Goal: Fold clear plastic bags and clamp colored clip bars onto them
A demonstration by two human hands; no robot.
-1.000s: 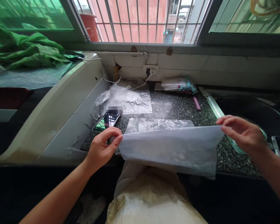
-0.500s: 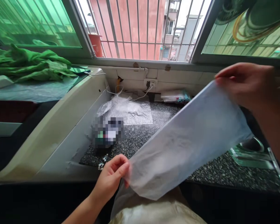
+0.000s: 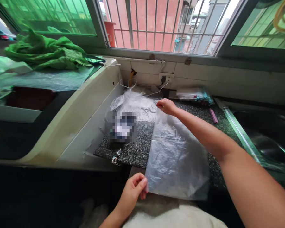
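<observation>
A clear plastic bag [image 3: 173, 158] is stretched over the speckled dark countertop [image 3: 142, 144], its near edge hanging past the counter's front. My left hand [image 3: 136, 186] pinches the bag's near left corner between thumb and fingers. At the far left corner, my right hand [image 3: 166, 106] is closed on the bag's edge, with the forearm reaching across above its right part. The bag's left edge runs straight between the two hands. Just left of the far corner lies more crumpled clear plastic [image 3: 142, 106].
A blurred-out object [image 3: 122, 127] and a beaded item [image 3: 116, 156] sit left of the bag. A pink stick [image 3: 213, 116] and packaged things [image 3: 194, 96] lie behind. To the right is a metal sink [image 3: 263, 142]. Green cloth [image 3: 47, 52] tops the left ledge.
My right hand has swung left and forward, carrying the bag's far corner down toward the counter. The bag now spreads flatter. My left hand keeps its pinch; the view has shifted to the right.
</observation>
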